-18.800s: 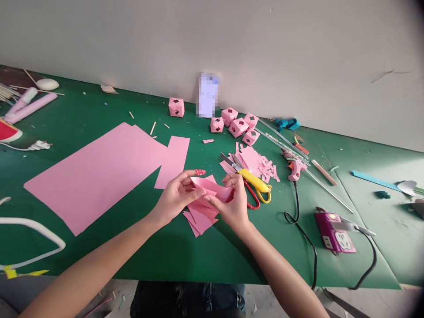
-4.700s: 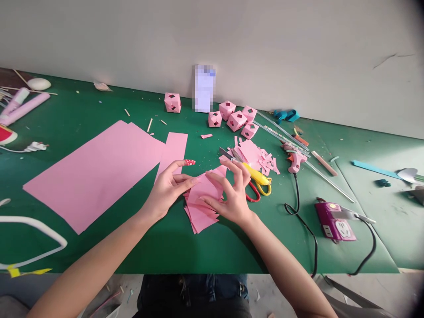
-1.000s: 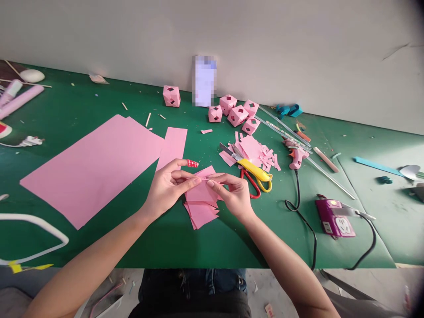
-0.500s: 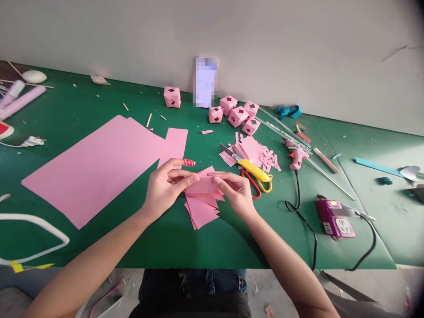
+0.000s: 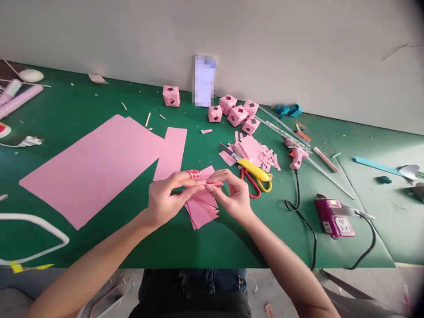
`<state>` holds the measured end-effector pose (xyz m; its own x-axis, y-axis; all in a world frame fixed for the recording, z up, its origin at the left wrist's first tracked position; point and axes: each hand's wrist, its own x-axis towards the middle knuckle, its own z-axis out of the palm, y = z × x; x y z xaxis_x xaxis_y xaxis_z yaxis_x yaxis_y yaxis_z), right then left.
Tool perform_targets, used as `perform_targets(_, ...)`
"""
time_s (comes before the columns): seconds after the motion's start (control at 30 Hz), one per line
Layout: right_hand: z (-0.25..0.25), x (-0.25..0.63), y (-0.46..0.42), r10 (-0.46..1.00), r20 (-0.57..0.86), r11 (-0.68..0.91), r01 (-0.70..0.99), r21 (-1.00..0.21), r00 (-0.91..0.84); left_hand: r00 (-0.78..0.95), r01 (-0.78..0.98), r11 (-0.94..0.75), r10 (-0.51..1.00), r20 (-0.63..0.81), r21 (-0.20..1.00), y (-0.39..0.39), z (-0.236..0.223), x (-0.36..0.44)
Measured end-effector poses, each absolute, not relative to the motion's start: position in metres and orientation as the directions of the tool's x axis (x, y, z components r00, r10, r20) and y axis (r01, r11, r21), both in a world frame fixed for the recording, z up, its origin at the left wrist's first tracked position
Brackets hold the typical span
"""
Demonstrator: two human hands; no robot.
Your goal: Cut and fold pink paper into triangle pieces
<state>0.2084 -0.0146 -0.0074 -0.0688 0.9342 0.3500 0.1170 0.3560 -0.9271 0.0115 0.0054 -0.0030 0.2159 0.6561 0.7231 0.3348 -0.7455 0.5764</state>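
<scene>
Between thumb and fingers of my left hand (image 5: 172, 192) and my right hand (image 5: 232, 191), a small folded piece of pink paper (image 5: 217, 183) is pinched nearly edge-on. A red wrapping circles one finger of my left hand. Beneath the hands lies a loose pile of cut pink paper pieces (image 5: 202, 214) on the green table. Just beyond my left hand is a pink paper strip (image 5: 172, 150). Red-handled scissors (image 5: 253, 187) and a yellow utility knife (image 5: 253, 170) rest right of my right hand, partly over pink paper scraps (image 5: 251, 148).
Large pink sheets (image 5: 96, 168) lie at left. Several folded pink paper cubes (image 5: 236, 115) stand near the wall, by a blurred upright phone (image 5: 204, 81). On the right are a pink glue gun (image 5: 298, 157), clear glue sticks (image 5: 327, 176) and a purple power socket (image 5: 334, 216) with a black cord.
The held paper has turned from facing me to nearly edge-on. My left fingers have curled in over it, and both hands' fingertips have drawn closer together.
</scene>
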Motion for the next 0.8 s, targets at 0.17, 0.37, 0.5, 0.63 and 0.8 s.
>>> perform_targets(0.17,-0.009,0.208,-0.016,0.919,0.386,0.394,0.163,-0.904,-0.084,0.239,0.368,-0.658,0.750,0.617,0.657,0.003,-0.005,0.012)
perform_targets(0.37,-0.006,0.208,-0.015,0.912,0.403,0.411,0.197,-0.890,-0.082,0.238,0.279,-0.511,0.857,0.457,0.813,0.001,-0.004,0.012)
perform_targets(0.5,-0.006,0.218,-0.009,0.937,0.343,0.348,0.182,-0.920,-0.058,0.185,0.243,-0.470,0.881,0.435,0.849,0.002,-0.003,0.012)
perform_targets(0.63,-0.014,0.234,0.002,0.952,0.276,0.249,0.186,-0.950,0.131,0.092,0.187,-0.395,0.918,0.385,0.899,0.006,0.001,0.008)
perform_targets(0.8,-0.018,0.233,0.002,0.929,0.333,0.308,0.158,-0.938,0.161,0.035,0.210,-0.380,0.924,0.381,0.901,0.007,0.003,0.004)
